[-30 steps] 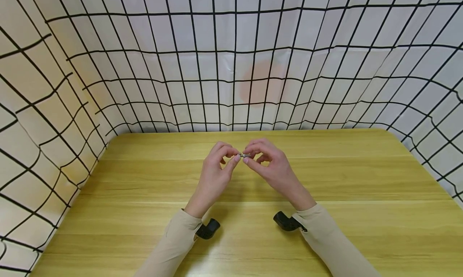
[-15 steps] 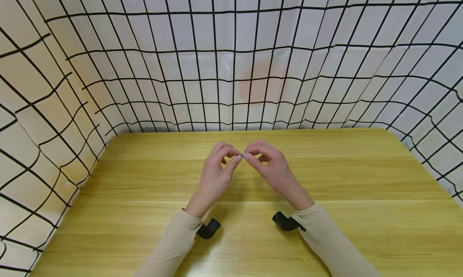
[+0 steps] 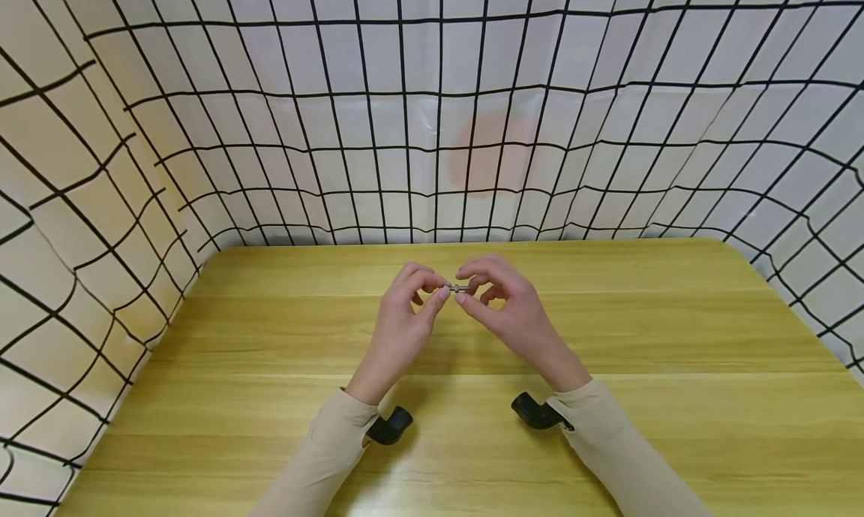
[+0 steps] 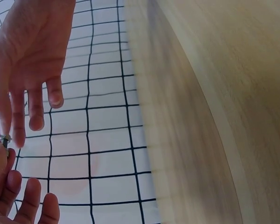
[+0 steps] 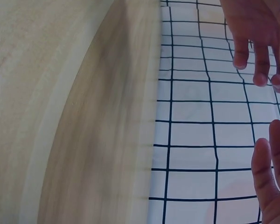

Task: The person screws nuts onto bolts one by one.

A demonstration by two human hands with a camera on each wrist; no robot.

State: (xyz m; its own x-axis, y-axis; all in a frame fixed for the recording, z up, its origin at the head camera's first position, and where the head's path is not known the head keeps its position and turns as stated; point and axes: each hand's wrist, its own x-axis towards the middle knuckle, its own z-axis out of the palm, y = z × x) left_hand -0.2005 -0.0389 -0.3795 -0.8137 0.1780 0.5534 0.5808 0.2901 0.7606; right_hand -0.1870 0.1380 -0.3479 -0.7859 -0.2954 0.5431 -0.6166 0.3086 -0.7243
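A small metal bolt (image 3: 464,287), with what looks like a nut (image 3: 456,287) on its shank, lies level between my two hands above the table. My left hand (image 3: 403,314) pinches its left end between thumb and forefinger. Around the other end, my right hand (image 3: 508,307) holds thumb and forefinger spread, one below and one above, with a gap to the metal. The left wrist view catches the bolt (image 4: 5,140) at its left edge between the fingertips. In the right wrist view only parts of both hands show, and the bolt is out of sight.
Beneath the hands is a wood-grain table (image 3: 270,412). A white sheet with a black grid (image 3: 378,119) stands behind it and along the sides. A black wrist-worn device (image 3: 390,427) sticks out at the left cuff, another black device (image 3: 536,412) at the right.
Half a second ago the right thumb and forefinger were closed together over the bolt's right end. Now they have parted, and that end shows again. The left hand has kept its pinch.
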